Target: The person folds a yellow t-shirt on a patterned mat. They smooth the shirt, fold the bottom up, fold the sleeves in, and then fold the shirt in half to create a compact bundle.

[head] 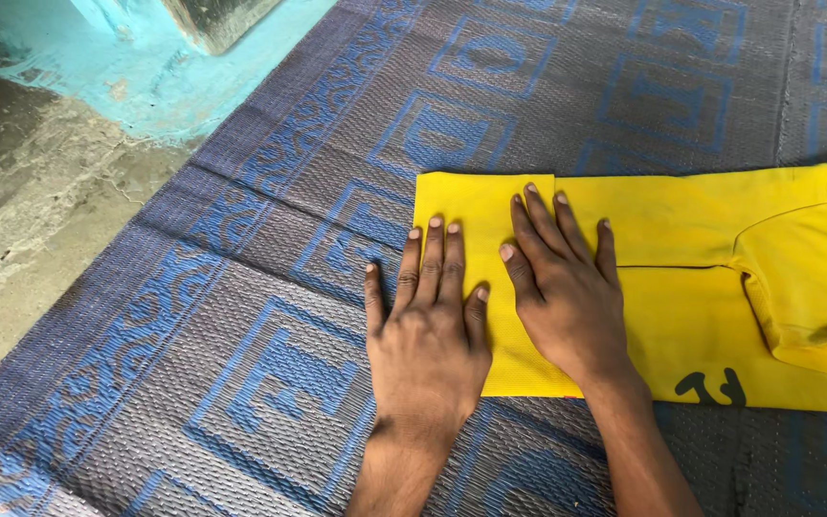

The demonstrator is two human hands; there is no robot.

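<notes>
Both hands lie flat, fingers spread, gripping nothing: the left hand [430,330] straddles the left edge of the folded yellow shirt [681,278], the right hand [559,282] presses on it. The shirt lies on the blue woven mat [270,287], a fold being smoothed; a clean crease calls for even pressure. Beyond lie a concrete floor [31,211] and a turquoise wall base [126,67].

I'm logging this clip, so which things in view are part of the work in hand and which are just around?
In hand:
yellow garment, folded
left hand, flat on its edge
right hand, flat on it

Just around:
blue-grey woven mat
concrete floor
turquoise wall base
</notes>
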